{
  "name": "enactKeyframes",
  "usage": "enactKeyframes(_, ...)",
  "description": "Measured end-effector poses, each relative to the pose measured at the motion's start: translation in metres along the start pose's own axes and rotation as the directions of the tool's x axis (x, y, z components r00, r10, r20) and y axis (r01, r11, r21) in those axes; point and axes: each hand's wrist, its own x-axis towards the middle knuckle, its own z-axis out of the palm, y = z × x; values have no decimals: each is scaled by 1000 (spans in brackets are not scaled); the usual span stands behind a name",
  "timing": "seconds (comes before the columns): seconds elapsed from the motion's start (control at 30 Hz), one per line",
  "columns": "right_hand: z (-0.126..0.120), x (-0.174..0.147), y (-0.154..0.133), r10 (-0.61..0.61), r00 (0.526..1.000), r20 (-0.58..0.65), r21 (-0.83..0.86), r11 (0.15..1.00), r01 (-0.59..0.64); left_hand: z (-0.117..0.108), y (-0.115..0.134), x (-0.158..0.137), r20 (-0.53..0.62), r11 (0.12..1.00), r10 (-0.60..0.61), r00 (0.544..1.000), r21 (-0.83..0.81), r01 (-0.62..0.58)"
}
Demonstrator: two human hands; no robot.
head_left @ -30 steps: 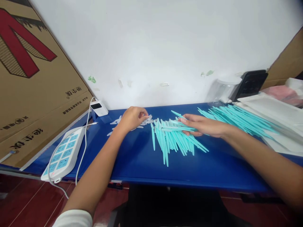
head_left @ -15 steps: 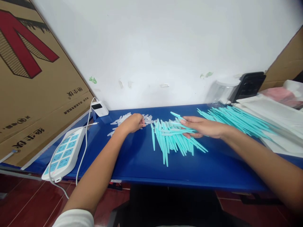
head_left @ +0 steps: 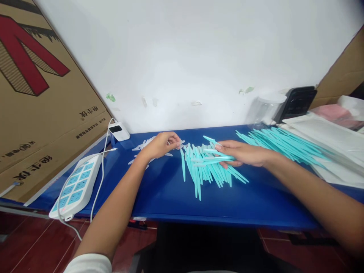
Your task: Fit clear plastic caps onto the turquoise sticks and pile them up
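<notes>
My right hand point(head_left: 236, 152) is closed around several slim turquoise eyebrow razors point(head_left: 209, 160), their narrow ends pointing left. Below it, a loose pile of the same razors point(head_left: 212, 175) fans out over the blue table point(head_left: 170, 197). My left hand point(head_left: 165, 145) is over a scatter of small translucent plastic caps point(head_left: 143, 144), partly covering them. Its thumb and fingers pinch together at a translucent cap point(head_left: 182, 143) near the left edge of the razor pile.
More turquoise razors point(head_left: 280, 143) lie at the right beside white sheets point(head_left: 324, 132). Behind them stand a clear jar point(head_left: 269, 108) and a black device point(head_left: 298, 100). A power strip point(head_left: 78, 185), cables and a small white device point(head_left: 119, 131) sit left, near a cardboard box point(head_left: 57, 113).
My left hand has moved slightly right and up from the caps, its fingers turning towards the razors. The right hand keeps its hold with hardly any movement.
</notes>
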Motion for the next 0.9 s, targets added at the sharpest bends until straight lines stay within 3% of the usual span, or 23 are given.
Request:
enactKeyframes(0.13, 2, 1, -2, -27, 997, 66, -25, 999, 29, 13, 19, 3, -158, 959, 96, 983, -249, -133)
enactKeyframes(0.3, 4, 1, -7, -25, 993, 117, -30, 999, 28, 36, 26, 8, -274, 843, 11, 962, -515, -156)
enactKeyframes(0.7, 6, 1, -5, 0, 987, 159, 9, 1000, -1, 53, 30, 8, -281, 810, 38, 959, -553, -194)
enactKeyframes(0.9, 9, 1, -6, 16, 987, 158, -68, 998, -5, 59, 34, 5, -200, 839, 36, 979, -527, -139)
